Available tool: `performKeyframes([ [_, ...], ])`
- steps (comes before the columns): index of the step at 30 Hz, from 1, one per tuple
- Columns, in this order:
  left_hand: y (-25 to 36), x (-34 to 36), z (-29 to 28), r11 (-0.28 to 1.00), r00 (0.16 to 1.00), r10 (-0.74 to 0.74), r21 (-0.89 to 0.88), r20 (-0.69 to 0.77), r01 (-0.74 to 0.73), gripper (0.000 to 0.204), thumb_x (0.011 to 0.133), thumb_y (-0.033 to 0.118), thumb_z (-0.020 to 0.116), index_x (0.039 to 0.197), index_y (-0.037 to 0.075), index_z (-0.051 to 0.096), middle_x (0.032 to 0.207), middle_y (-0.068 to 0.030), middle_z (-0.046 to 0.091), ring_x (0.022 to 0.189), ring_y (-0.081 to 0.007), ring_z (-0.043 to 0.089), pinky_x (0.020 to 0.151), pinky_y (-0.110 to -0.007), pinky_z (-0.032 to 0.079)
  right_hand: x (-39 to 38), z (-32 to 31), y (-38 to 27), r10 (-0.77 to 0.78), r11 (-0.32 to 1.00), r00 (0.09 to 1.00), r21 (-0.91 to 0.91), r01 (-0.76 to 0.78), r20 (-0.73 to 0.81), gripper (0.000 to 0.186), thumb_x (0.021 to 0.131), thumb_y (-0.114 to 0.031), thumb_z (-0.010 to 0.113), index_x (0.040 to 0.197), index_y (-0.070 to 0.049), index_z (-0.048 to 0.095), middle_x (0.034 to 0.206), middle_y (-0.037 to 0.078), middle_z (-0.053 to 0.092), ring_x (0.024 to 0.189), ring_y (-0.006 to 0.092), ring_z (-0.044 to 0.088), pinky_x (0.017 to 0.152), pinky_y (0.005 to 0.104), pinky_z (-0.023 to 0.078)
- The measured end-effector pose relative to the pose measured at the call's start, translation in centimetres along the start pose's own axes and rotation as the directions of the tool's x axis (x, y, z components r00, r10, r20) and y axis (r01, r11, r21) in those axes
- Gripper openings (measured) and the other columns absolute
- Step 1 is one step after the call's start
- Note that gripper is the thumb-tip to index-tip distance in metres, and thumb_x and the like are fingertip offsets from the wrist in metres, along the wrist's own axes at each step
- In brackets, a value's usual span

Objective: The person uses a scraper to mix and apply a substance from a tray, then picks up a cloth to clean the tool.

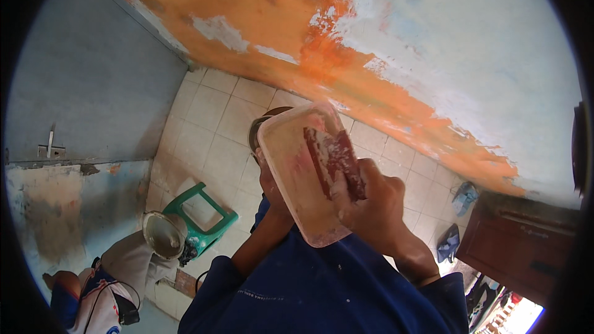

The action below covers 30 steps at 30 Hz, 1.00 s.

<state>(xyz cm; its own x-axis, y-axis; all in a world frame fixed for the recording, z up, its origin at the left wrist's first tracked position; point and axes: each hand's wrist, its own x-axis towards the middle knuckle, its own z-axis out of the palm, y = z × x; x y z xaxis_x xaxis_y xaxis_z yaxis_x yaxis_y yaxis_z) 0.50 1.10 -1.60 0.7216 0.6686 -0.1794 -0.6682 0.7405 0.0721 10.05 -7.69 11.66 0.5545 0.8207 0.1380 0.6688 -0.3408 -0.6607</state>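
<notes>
Blue shirt [309, 291] nearest, forearms out in front. Left hand [272, 192] supports the shallow translucent tray [281, 154] along its left side; fingers partly hidden underneath, exact spread can't tell. Right hand [377, 195] is closed on the reddish-brown scraper [340, 158], thumb on the near face, fingers mostly behind it. Scraper sits over the tray's right part, pale smears on it; contact with the tray bottom unclear. Tray is tilted, in front of the chest.

Step in hand: looks like working or gathering paste at the tray. Next move calls for a steady tray and a firm scraper grip.

Beyond: green stool [221, 225], bucket [151, 229] just beside it, another person's leg [127, 256] lower left, tiled floor [210, 108], wooden cabinet [520, 241] right. Farther up, orange wall [260, 6] with large whitish areas; grey panel [93, 74] left.
</notes>
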Motion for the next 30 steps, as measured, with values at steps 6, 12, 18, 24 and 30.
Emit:
performKeyframes([
  [6,-0.1,0.0,-0.4,1.0,1.0,-0.021,-0.021,0.008,0.022,0.063,0.097,0.055,0.034,0.138,0.007,0.039,0.129,-0.0172,0.052,0.112,-0.0298,0.057,0.095,-0.044,0.051,-1.0,0.7,-1.2,-0.004,0.999,0.997,0.043,0.001,0.081,0.024,0.077,-0.017,0.073,0.081,0.001,0.058,0.059,0.018,0.06,0.05,0.0304,0.064,0.046,0.0351,0.05],
  [12,0.0,0.1,-0.3,1.0,0.998,-0.007,-0.03,0.06,0.008,0.061,0.098,0.053,0.034,0.139,0.008,0.039,0.131,-0.0158,0.051,0.117,-0.0298,0.054,0.098,-0.045,0.048,0.3,-1.0,-1.6,0.095,0.987,0.99,0.119,-0.107,0.107,0.022,0.077,-0.015,0.071,0.082,0.002,0.058,0.06,0.02,0.061,0.052,0.0359,0.064,0.049,0.0386,0.051],
  [18,-0.3,0.1,-1.2,0.997,0.999,0.009,-0.081,0.043,-0.005,0.061,0.098,0.053,0.034,0.14,0.009,0.038,0.133,-0.0147,0.049,0.118,-0.029,0.053,0.1,-0.044,0.047,-0.2,0.4,-0.8,0.031,0.999,0.997,0.014,-0.032,0.076,0.021,0.078,-0.014,0.07,0.083,0.002,0.058,0.061,0.02,0.062,0.052,0.0342,0.064,0.048,0.0372,0.051],
  [24,-0.6,0.3,-2.5,0.997,0.997,0.062,-0.04,0.044,-0.061,0.063,0.098,0.054,0.034,0.14,0.008,0.037,0.134,-0.0158,0.049,0.117,-0.03,0.054,0.099,-0.045,0.047,-0.7,0.7,-1.6,-0.09,0.995,0.992,0.056,0.086,0.086,0.023,0.077,-0.015,0.071,0.084,0.002,0.058,0.059,0.019,0.061,0.052,0.0337,0.065,0.048,0.0377,0.052],
  [30,-0.4,-0.2,-1.1,1.0,0.993,0.027,-0.007,0.113,-0.026,0.067,0.097,0.056,0.032,0.143,0.008,0.034,0.139,-0.0169,0.044,0.123,-0.0324,0.048,0.104,-0.048,0.042,0.4,-0.6,-0.5,0.0,1.0,1.0,-0.003,0.0,0.031,0.021,0.076,-0.012,0.072,0.085,0.002,0.058,0.057,0.017,0.06,0.049,0.0313,0.063,0.047,0.0354,0.05],
])
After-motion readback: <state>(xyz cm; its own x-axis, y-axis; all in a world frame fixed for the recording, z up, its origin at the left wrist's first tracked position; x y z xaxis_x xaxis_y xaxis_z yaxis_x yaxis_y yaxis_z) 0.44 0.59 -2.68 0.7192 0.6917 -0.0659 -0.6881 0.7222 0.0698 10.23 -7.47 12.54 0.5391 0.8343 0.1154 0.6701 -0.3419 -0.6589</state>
